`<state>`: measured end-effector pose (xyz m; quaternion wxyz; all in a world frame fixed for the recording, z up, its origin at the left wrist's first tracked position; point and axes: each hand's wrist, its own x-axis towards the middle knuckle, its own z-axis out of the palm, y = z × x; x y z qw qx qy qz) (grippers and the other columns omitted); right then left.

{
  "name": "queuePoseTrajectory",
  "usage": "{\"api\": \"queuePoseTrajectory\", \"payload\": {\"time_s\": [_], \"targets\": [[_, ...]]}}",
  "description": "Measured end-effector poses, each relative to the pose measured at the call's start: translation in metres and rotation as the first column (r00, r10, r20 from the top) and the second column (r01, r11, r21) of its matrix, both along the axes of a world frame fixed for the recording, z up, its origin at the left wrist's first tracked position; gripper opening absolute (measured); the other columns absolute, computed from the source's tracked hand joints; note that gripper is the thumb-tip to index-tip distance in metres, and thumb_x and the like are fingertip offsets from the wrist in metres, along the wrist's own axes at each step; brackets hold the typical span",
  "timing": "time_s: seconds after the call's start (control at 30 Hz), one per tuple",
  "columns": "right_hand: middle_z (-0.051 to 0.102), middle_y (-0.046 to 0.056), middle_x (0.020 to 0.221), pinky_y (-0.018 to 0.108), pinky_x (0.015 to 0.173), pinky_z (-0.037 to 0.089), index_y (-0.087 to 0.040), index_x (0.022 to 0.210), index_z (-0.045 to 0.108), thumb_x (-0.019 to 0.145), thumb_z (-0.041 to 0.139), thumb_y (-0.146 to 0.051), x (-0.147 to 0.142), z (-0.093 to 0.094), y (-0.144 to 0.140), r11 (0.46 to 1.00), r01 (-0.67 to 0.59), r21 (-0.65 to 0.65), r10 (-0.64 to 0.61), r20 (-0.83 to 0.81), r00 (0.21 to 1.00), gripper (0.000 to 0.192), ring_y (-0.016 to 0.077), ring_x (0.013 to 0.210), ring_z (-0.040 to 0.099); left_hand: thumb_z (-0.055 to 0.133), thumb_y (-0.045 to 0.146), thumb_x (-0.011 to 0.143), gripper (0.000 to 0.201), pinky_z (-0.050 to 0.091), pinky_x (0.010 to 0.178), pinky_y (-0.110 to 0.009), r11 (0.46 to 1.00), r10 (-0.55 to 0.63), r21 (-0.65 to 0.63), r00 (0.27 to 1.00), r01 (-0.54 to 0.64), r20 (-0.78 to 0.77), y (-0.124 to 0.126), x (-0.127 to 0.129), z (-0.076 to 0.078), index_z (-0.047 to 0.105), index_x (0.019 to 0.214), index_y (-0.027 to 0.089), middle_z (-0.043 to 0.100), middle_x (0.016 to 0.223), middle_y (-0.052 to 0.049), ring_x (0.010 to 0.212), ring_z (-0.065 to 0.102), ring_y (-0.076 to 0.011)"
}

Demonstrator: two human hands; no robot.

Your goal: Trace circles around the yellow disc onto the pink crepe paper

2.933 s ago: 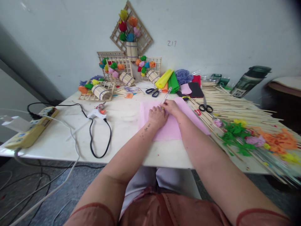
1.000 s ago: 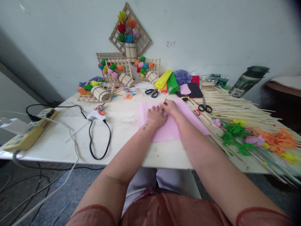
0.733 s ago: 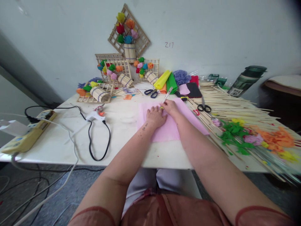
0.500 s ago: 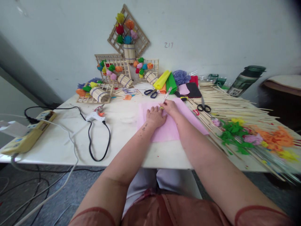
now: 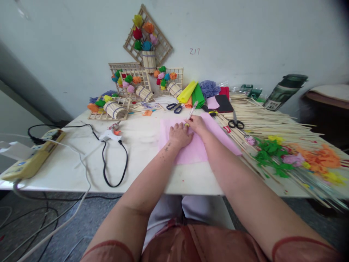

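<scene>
Pink paper sheet [image 5: 196, 147] lies flat on the white counter [image 5: 141, 145], near its front edge and about in the middle, and both hands work at the far part of this sheet. The left hand [image 5: 179, 134] lies palm down on the paper with fingers spread a little, so its grip is flat and open and it presses the sheet to the counter. The right hand [image 5: 198, 124] is just beside it, touching it, and its grip is closed narrow on a thin pen-like tool [image 5: 192, 110] with a pale transparent shaft, which is tilted away from the person and points with its lower end to the paper. If the tip really touches the paper, I cannot tell. To the left on the counter there is a white hot glue gun [image 5: 110, 134] with a black cable [image 5: 114, 163], and further left a yellow power strip [image 5: 32, 154]. Behind the sheet lie blue-handled scissors [image 5: 174, 106] and folded yellow and green paper [image 5: 193, 94]. On the right, black scissors [image 5: 235, 123] rest on a big heap of bamboo sticks [image 5: 272, 122], near green and orange paper flowers [image 5: 297, 158]. Wooden lattice frames with paper flowers [image 5: 136, 82] stand against the wall.
</scene>
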<state>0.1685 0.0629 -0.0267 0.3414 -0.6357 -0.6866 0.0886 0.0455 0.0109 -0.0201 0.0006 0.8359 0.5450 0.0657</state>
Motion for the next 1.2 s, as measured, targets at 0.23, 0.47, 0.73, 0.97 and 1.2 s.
{"api": "queuePoseTrajectory", "payload": {"time_s": [0.23, 0.47, 0.73, 0.97, 1.2], "targets": [[0.068, 0.008, 0.080, 0.025, 0.068, 0.045, -0.011, 0.085, 0.068, 0.078, 0.055, -0.032, 0.004, -0.004, 0.007, 0.999, 0.037, 0.005, -0.036, -0.088, 0.995, 0.025, 0.0157, 0.072, 0.060, 0.026, 0.052, 0.087, 0.058, 0.026, 0.101, -0.046, 1.000, -0.003, 0.001, 1.000, 0.003, -0.006, 0.000, 0.000, 0.001, 0.037, 0.134, 0.020, 0.037, 0.141, -0.009, 0.127, 0.031, -0.0281], [0.065, 0.009, 0.084, 0.026, 0.070, 0.045, -0.011, 0.081, 0.068, 0.075, 0.058, -0.032, 0.009, -0.008, 0.010, 0.996, 0.060, 0.064, -0.058, -0.043, 0.997, 0.023, 0.0153, 0.073, 0.057, 0.027, 0.051, 0.087, 0.058, 0.028, 0.099, -0.047, 1.000, -0.010, 0.010, 1.000, 0.010, -0.007, -0.001, 0.000, 0.001, 0.038, 0.133, 0.019, 0.038, 0.139, -0.010, 0.125, 0.032, -0.0288], [0.065, 0.007, 0.079, 0.025, 0.067, 0.043, -0.012, 0.078, 0.067, 0.076, 0.058, -0.031, 0.012, -0.009, 0.010, 0.998, 0.028, 0.062, -0.023, -0.085, 0.996, 0.021, 0.0144, 0.070, 0.056, 0.026, 0.052, 0.088, 0.057, 0.027, 0.100, -0.046, 1.000, -0.014, 0.020, 1.000, 0.014, -0.022, 0.000, -0.001, 0.000, 0.037, 0.133, 0.020, 0.038, 0.139, -0.010, 0.125, 0.032, -0.0286], [0.065, 0.008, 0.081, 0.026, 0.068, 0.043, -0.011, 0.080, 0.066, 0.076, 0.059, -0.032, 0.012, -0.008, 0.009, 0.999, 0.019, 0.042, -0.015, -0.093, 0.996, 0.023, 0.0152, 0.072, 0.056, 0.026, 0.052, 0.088, 0.056, 0.026, 0.101, -0.046, 1.000, -0.013, 0.007, 1.000, 0.013, -0.025, -0.001, 0.000, 0.002, 0.037, 0.133, 0.021, 0.038, 0.138, -0.010, 0.126, 0.032, -0.0287], [0.064, 0.008, 0.081, 0.026, 0.069, 0.043, -0.012, 0.079, 0.066, 0.076, 0.058, -0.033, 0.011, -0.008, 0.010, 0.998, 0.010, 0.069, -0.007, -0.041, 0.999, 0.022, 0.0155, 0.072, 0.056, 0.026, 0.052, 0.088, 0.055, 0.027, 0.100, -0.046, 1.000, -0.019, 0.020, 1.000, 0.020, -0.024, 0.000, -0.001, 0.001, 0.038, 0.132, 0.021, 0.039, 0.138, -0.010, 0.125, 0.032, -0.0287]]}}
